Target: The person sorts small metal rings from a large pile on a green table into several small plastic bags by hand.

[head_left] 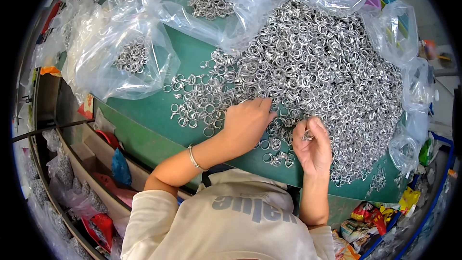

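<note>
A great heap of silver metal rings [327,58] covers the right and middle of a green tabletop [144,115]. My right hand [314,150] is at the heap's near edge, thumb and fingers pinched on a silver ring [307,135]. Just left of it, my left hand [248,123] reaches over the rings with its fingers bent; what they hold, if anything, does not show. A bracelet circles my left wrist. Between and below my hands lies a small group of rings [278,158]. Looser rings [204,98] spread out left of my left hand.
Clear plastic bags [130,53] lie at the far left, one with rings inside. Another ring pile [209,2] sits among plastic at the back. Clear plastic [414,77] edges the right side. An open drawer [91,149] stands at left; packets [370,216] lie at lower right.
</note>
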